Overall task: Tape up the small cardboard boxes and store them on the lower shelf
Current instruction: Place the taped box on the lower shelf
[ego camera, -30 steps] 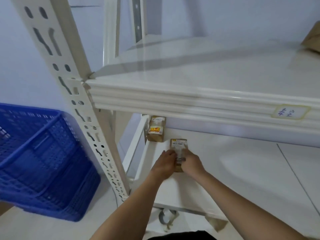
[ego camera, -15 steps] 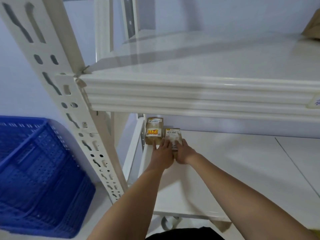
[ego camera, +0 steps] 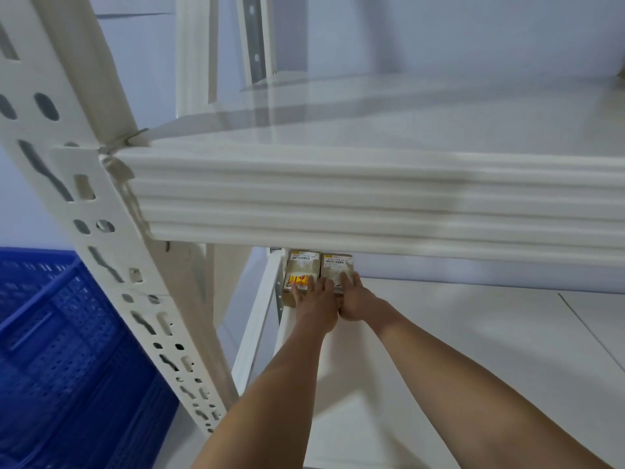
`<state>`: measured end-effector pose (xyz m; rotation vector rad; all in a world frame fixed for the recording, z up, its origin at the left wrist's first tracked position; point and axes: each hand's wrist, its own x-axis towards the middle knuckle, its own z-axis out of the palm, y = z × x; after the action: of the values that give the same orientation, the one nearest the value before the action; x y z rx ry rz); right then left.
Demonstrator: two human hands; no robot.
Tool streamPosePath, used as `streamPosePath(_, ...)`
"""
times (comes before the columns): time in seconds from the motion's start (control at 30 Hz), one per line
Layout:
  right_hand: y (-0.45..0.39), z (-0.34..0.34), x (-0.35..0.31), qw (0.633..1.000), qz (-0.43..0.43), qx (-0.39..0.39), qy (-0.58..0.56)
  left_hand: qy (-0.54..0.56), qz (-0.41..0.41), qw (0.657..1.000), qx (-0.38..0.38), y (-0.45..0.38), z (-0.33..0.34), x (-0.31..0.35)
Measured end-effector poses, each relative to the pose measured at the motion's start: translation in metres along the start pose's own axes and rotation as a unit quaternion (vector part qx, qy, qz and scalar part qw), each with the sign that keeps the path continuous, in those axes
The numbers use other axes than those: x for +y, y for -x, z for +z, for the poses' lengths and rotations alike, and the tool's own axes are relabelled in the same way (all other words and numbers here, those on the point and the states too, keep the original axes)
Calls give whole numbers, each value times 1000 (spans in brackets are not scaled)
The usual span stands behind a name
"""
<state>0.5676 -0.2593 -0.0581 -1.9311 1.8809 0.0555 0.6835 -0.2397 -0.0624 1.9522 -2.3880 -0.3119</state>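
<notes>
Your left hand (ego camera: pixel 316 304) and right hand (ego camera: pixel 355 299) rest with straight fingers on two boxes: left box (ego camera: pixel 301 270), right box (ego camera: pixel 336 267), touching, at the lower shelf's (ego camera: pixel 473 333) back left corner.

two boxes (ego camera: pixel 319 270) abreast (touching), on lower shelf (ego camera: pixel 473 333)

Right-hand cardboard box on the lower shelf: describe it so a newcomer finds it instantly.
Start at the white metal rack's lower shelf, back left corner, under the ribbed upper shelf beam. Two small brown cardboard boxes sit side by side there. It is the right box: white barcode label only, while the left box carries a red-and-yellow sticker.
</notes>
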Motion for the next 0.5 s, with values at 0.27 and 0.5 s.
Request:
streamPosePath(0.27, 26, -16, 16, 998, 28, 28, -43, -17, -13, 999, -29, -1, -16, 22)
streamPosePath(0.5, 112, -51, 85, 983, 164, 38, -67, -11, 52, 996, -72, 29, -28, 100)
